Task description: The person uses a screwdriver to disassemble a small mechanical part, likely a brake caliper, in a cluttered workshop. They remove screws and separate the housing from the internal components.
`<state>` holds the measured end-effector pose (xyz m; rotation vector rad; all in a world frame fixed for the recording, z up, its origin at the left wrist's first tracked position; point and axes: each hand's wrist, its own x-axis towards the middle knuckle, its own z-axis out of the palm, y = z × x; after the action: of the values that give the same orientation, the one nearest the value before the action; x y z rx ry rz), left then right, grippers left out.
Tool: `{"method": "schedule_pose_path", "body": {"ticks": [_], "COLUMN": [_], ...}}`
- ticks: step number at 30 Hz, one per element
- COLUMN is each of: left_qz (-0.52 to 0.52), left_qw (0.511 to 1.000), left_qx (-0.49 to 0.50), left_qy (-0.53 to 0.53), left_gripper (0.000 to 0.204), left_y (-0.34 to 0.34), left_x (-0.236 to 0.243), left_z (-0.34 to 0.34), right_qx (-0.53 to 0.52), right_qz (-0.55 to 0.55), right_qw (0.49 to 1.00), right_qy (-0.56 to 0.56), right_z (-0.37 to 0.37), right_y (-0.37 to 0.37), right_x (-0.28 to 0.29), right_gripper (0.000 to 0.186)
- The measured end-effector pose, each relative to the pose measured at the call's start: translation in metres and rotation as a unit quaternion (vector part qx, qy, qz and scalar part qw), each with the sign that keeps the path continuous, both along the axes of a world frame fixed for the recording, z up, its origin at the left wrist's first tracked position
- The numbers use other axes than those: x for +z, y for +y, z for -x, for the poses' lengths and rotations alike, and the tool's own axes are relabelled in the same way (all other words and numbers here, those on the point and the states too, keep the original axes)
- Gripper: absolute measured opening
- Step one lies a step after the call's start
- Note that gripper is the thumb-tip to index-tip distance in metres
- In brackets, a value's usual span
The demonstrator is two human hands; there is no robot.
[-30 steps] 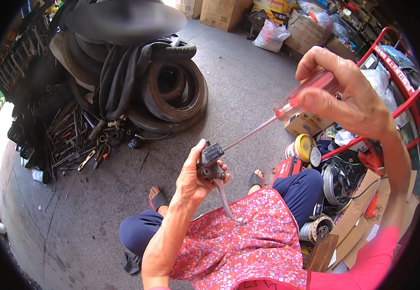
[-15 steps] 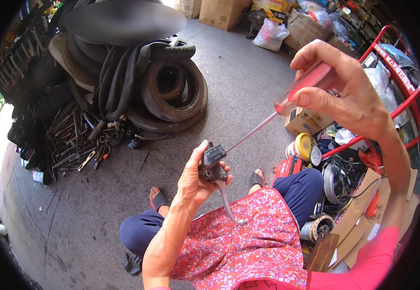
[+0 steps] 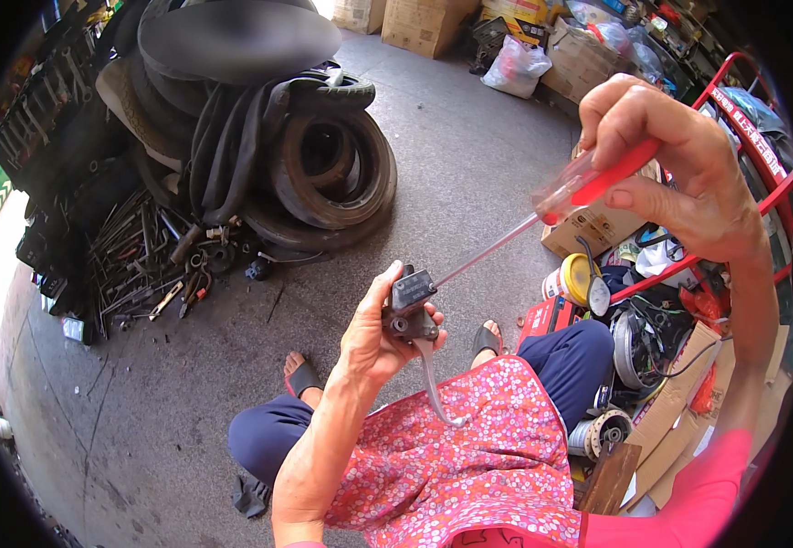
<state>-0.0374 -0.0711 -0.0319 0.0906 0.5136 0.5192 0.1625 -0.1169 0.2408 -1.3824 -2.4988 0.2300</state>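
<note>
My left hand [image 3: 373, 333] grips the black lever assembly [image 3: 412, 309] above my lap. My right hand [image 3: 679, 164] is closed around the red-handled screwdriver [image 3: 542, 215], tip seated at the assembly's top. Judged: screw work underway; assembly not yet apart.

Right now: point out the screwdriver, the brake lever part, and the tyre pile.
screwdriver [image 3: 597, 185]: head view, on its red handle.
brake lever part [image 3: 412, 292]: head view, on its dark cap.
tyre pile [image 3: 323, 169]: head view, on the front tyre's sidewall.
</note>
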Motion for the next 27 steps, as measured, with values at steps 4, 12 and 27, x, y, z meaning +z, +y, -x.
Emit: {"method": "schedule_pose_path", "body": {"ticks": [4,12,27], "left_qz": [0.001,0.004,-0.003], "left_qw": [0.998,0.993,0.994], "left_qx": [0.056,0.111,0.105], "left_qy": [0.023,0.044,0.031], "left_gripper": [0.045,0.045,0.045], "left_y": [0.0,0.001,0.001], "left_x": [-0.003,-0.002,-0.001], "left_z": [0.003,0.004,0.006], "right_qx": [-0.088,-0.15,-0.169], "right_qz": [-0.006,-0.022,0.009], "right_qw": [0.992,0.979,0.975], "right_qy": [0.086,0.137,0.146], "right_z": [0.004,0.02,0.015], "right_y": [-0.007,-0.013,-0.015], "right_x": [0.0,-0.024,-0.042], "right_gripper": [0.029,0.03,0.029]}}
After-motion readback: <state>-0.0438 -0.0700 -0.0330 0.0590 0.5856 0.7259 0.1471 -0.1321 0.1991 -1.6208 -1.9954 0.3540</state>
